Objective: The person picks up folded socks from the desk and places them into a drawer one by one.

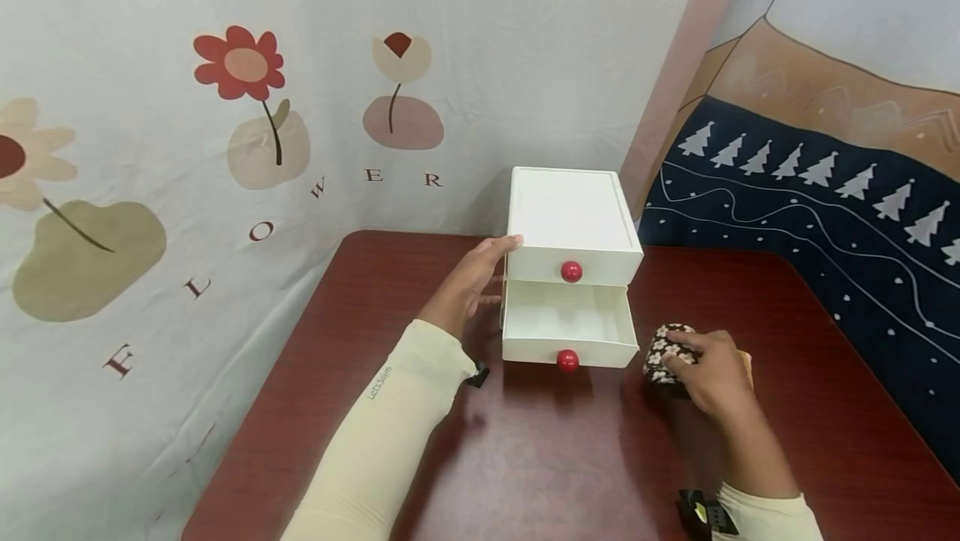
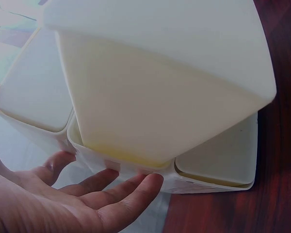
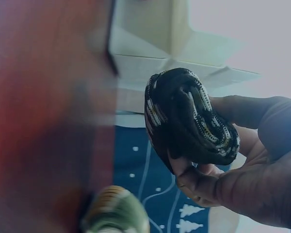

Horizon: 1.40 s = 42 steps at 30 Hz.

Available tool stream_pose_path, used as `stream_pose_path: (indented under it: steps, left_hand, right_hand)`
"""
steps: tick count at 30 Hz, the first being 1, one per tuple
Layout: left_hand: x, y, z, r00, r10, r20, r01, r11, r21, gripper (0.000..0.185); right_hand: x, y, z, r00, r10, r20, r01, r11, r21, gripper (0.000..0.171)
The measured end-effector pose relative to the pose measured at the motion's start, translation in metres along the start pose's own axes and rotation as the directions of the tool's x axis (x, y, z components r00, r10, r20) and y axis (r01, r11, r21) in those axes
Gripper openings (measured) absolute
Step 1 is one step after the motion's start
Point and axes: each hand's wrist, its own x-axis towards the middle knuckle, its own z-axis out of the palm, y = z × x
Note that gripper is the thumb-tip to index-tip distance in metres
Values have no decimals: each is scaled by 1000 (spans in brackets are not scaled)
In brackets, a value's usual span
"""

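Note:
A white drawer unit (image 1: 572, 207) with red knobs stands toward the back of the table. Its lower drawer (image 1: 570, 320) is pulled out, and nothing lies on the part of its floor that shows. My left hand (image 1: 474, 278) rests against the unit's left side, thumb at the top edge; in the left wrist view the extended fingers (image 2: 131, 199) touch the side wall. To the right of the drawer, my right hand (image 1: 716, 370) grips a rolled-up dark cloth (image 1: 663, 353) with white flowers. Its coiled end, with pale stitched edges, faces the right wrist camera.
A green and orange-brown item (image 3: 117, 211) lies on the table beyond the right hand, mostly hidden in the head view. The dark red table (image 1: 525, 458) meets a flower-printed curtain (image 1: 315, 41) behind and a tree-printed one (image 1: 825, 191) at right.

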Motion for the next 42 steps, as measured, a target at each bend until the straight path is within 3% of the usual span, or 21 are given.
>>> stream_pose_path:
  steps: [5, 10, 14, 23, 34, 42]
  left_hand:
    - [0, 0, 0, 1000, 3, 1, -3, 1000, 1, 80]
    - [0, 0, 0, 1000, 2, -2, -2, 1000, 10, 81]
    - [0, 0, 1, 1000, 1, -2, -1, 1000, 11, 81]
    - [-3, 0, 0, 1000, 5, 7, -5, 1000, 14, 80]
    - [-4, -2, 0, 1000, 16, -3, -16, 1000, 15, 79]
    - [-5, -1, 0, 1000, 17, -1, -17, 1000, 1, 78]
  right_hand:
    - [-7, -12, -10, 994, 39, -106, -40, 999, -5, 43]
    - [-15, -29, -17, 970, 88, -225, -75, 995, 65, 45]
    - [-19, -44, -21, 958, 105, -267, -80, 992, 101, 46]
    - [-22, -78, -18, 964, 85, -253, -44, 985, 164, 45]
    - [-6, -106, 4, 987, 32, -159, 1, 979, 202, 42]
    - [8, -117, 16, 996, 46, -71, -28, 974, 226, 41]
